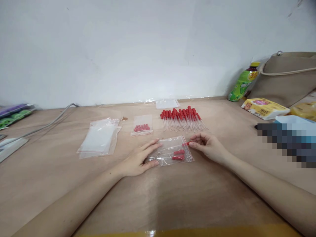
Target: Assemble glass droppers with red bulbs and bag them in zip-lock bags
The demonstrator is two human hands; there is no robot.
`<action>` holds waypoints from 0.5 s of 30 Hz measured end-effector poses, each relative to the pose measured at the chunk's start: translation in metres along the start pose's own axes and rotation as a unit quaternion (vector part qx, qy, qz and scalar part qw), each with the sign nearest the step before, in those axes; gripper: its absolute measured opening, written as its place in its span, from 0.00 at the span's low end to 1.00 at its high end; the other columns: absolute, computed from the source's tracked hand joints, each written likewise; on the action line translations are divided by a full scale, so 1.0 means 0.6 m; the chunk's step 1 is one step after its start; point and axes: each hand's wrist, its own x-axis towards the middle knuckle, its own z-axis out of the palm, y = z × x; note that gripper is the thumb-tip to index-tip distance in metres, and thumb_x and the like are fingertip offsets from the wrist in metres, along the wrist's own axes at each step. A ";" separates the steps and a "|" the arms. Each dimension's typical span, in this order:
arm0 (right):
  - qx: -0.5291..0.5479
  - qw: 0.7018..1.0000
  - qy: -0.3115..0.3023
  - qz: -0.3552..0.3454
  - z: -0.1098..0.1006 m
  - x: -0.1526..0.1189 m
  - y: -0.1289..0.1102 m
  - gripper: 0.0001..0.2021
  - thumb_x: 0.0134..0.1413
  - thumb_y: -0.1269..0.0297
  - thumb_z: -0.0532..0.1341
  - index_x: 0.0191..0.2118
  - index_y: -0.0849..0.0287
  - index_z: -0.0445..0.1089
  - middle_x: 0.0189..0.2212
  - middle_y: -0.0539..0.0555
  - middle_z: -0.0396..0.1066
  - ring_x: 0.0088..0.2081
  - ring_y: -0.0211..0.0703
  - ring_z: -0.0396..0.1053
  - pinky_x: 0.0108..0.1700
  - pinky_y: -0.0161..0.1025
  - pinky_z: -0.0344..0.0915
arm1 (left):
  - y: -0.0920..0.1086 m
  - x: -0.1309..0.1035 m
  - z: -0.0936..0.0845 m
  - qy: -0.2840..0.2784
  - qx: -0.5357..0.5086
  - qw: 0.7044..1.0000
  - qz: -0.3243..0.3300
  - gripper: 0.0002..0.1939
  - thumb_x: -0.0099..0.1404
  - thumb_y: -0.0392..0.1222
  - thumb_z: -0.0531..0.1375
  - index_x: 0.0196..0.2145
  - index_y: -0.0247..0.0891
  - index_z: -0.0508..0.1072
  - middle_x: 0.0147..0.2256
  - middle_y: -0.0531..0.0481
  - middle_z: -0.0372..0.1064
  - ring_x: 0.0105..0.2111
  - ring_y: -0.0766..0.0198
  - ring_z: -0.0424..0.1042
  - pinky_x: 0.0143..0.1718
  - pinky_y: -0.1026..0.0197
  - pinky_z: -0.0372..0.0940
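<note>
Clearly see-through bag (pixel 170 151), red-capped droppers (pixel 178 154) inside

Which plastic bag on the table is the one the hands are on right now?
The near bag with a few red-capped droppers, between left hand and right hand. The filled bag and empty bags lie untouched farther back.

Both bare forearms reach forward from the lower corners and converge toward the middle; the left hand (pixel 138 159) lies palm down, fingers spread and nearly flat, thumb stretched out below them; the right hand (pixel 209 146) rests on its side, fingers curled inward, thumb and fingertips pinched together at its left end.
</note>
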 end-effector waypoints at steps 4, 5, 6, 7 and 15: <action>-0.044 0.998 -0.040 -0.029 0.013 0.004 0.010 0.11 0.41 0.55 0.64 0.28 0.58 0.71 0.21 0.48 0.68 0.23 0.36 0.62 0.25 0.35 0.60 | 0.001 0.001 0.000 -0.002 -0.001 1.000 -0.003 0.28 0.65 0.50 0.51 0.60 0.46 0.49 0.62 0.47 0.43 0.60 0.54 0.48 0.58 0.49 0.50; -0.046 0.997 -0.042 -0.034 0.017 0.005 0.011 0.11 0.41 0.56 0.63 0.29 0.58 0.72 0.21 0.49 0.68 0.23 0.36 0.63 0.25 0.35 0.60 | 0.001 0.001 -0.001 -0.003 -0.002 1.000 -0.005 0.27 0.65 0.49 0.51 0.60 0.46 0.50 0.62 0.47 0.43 0.60 0.54 0.48 0.58 0.49 0.50; -0.047 0.997 -0.043 -0.036 0.020 0.005 0.012 0.10 0.42 0.56 0.63 0.29 0.57 0.72 0.21 0.49 0.69 0.23 0.37 0.63 0.26 0.35 0.60 | 0.002 0.001 -0.001 -0.003 -0.002 1.000 -0.005 0.27 0.65 0.49 0.51 0.60 0.46 0.50 0.62 0.47 0.43 0.60 0.54 0.48 0.58 0.49 0.51; -0.046 0.997 -0.043 -0.037 0.023 0.004 0.011 0.09 0.42 0.57 0.63 0.29 0.57 0.72 0.21 0.49 0.70 0.24 0.37 0.64 0.26 0.35 0.60 | 0.003 0.002 -0.002 -0.003 -0.002 1.000 -0.006 0.27 0.65 0.49 0.51 0.60 0.46 0.50 0.62 0.47 0.44 0.60 0.54 0.48 0.58 0.49 0.51; 0.086 0.988 -0.125 0.015 0.028 -0.009 -0.016 0.16 0.43 0.61 0.60 0.41 0.55 0.63 0.34 0.52 0.74 0.32 0.39 0.70 0.33 0.37 0.65 | 0.001 0.001 0.000 0.003 0.009 1.000 -0.002 0.26 0.65 0.49 0.51 0.60 0.46 0.51 0.62 0.47 0.44 0.59 0.55 0.49 0.57 0.49 0.51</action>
